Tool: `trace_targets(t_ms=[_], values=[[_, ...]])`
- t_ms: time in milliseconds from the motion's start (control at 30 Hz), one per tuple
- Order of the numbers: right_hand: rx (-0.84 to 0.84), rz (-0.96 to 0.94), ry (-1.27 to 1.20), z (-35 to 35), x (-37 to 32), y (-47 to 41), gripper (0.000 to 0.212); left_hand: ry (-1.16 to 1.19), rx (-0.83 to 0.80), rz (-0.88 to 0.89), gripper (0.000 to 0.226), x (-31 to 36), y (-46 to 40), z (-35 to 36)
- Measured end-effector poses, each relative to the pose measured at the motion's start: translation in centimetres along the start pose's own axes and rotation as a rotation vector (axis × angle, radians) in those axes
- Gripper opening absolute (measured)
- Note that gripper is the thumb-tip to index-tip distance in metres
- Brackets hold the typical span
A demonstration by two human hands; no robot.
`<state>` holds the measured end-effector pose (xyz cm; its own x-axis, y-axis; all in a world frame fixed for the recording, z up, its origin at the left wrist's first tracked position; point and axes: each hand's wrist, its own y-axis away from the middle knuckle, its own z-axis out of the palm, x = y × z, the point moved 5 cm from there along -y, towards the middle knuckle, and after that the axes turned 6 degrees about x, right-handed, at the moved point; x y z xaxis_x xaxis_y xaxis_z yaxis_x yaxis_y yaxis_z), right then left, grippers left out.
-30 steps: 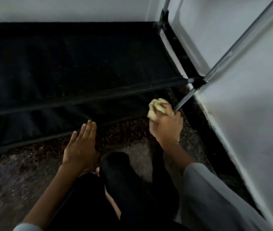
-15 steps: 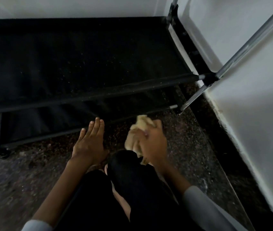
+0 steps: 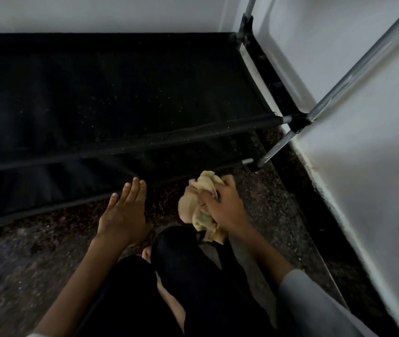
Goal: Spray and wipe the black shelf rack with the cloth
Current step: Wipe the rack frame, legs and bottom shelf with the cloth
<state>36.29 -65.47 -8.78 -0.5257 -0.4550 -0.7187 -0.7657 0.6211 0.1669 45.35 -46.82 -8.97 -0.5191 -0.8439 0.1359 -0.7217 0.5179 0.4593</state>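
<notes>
Head view shows us sitting on the speckled floor (image 3: 278, 205) before the black shelf rack (image 3: 120, 98), which stands against the white wall (image 3: 354, 147). Our right hand (image 3: 222, 205) holds the crumpled yellow cloth (image 3: 199, 203); its fingers (image 3: 227, 181) are curled around the bundle, just above our black-clothed knee (image 3: 181, 249) and near the lower front bar of the rack, not touching it. Our left hand (image 3: 124, 215) hovers flat with straight, relaxed fingers and holds nothing. Pale dust specks lie on the upper black shelf.
</notes>
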Motion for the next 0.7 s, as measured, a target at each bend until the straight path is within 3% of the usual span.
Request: trace_targets(t_ms=[67,133,167,267,467,533,600,700], values=[[0.169,0.116,-0.068,-1.8,1.4,-0.3,0.024,-0.001,-0.007,0.005,0.091,0.0,-0.1,0.1],[0.409,0.256,-0.005,-3.8,2.2,-1.0,0.035,-0.011,-0.01,0.004,0.091,-0.1,0.0,0.0],[0.438,0.288,0.059,-4.2,2.4,-1.5,0.04,-0.011,-0.011,0.004,0.091,0.0,0.0,0.1],[0.346,0.24,0.179,-3.2,2.0,-2.2,0.042,0.003,-0.016,0.002,0.092,0.0,-0.2,0.1],[-0.017,-0.199,0.402,1.2,-0.3,-0.6,0.035,-0.014,-0.009,0.003,0.091,0.1,-0.3,-0.1],[0.093,-0.147,0.3,0.3,-0.2,-0.3,0.035,-0.027,-0.006,0.007,0.089,0.1,-0.4,0.0],[0.31,0.016,0.176,-1.9,1.1,-0.4,0.037,-0.029,-0.003,0.005,0.089,-0.1,-0.2,0.1],[0.526,0.168,0.208,-4.6,2.4,-1.8,0.038,-0.02,0.005,0.012,0.088,0.1,-0.3,0.0]])
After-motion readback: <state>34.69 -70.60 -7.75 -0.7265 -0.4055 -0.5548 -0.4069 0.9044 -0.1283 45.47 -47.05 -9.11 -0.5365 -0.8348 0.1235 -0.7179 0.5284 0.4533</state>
